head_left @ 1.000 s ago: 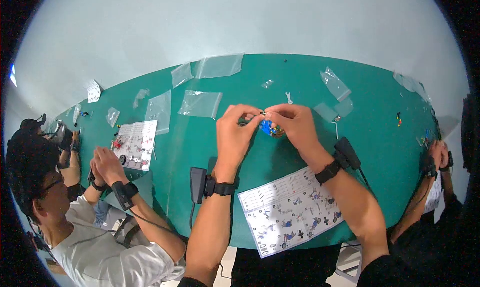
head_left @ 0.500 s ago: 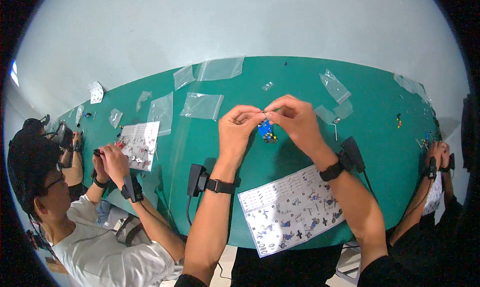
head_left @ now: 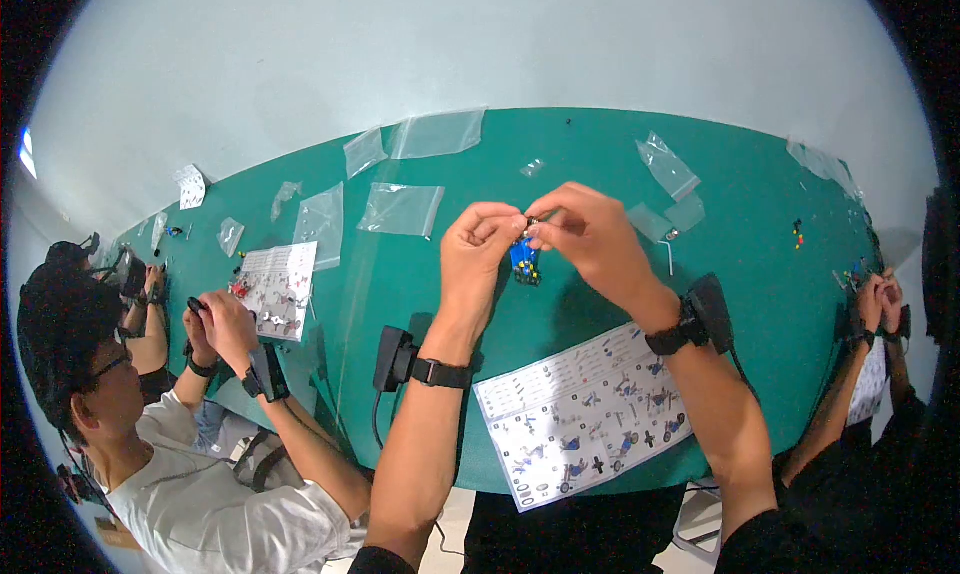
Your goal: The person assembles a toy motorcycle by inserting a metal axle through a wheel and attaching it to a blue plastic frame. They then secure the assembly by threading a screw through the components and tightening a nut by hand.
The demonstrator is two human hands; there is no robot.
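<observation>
My left hand (head_left: 484, 244) is closed in a pinch, thumb and fingertips together. Opposite it, my right hand (head_left: 580, 229) is closed too, its fingertips meeting the left ones around a small dark piece (head_left: 528, 221) too tiny to identify. Just below the fingertips shows a blue part with small yellow and black pieces (head_left: 525, 261); whether it is held or lies on the table, I cannot tell. A printed instruction sheet with assembly drawings (head_left: 580, 419) lies beneath my forearms at the table's near edge.
On the green table (head_left: 400, 294) lie several clear plastic bags (head_left: 402, 210), an L-shaped hex key (head_left: 669, 256) and small coloured parts (head_left: 798, 236). A person in white (head_left: 200, 474) works at left beside another sheet (head_left: 280, 289). At right are another person's hands (head_left: 880, 302).
My right hand has rolled slightly and its wrist has shifted a little to the right. Both hands stay pinched together; the blue part sits slightly further left.
</observation>
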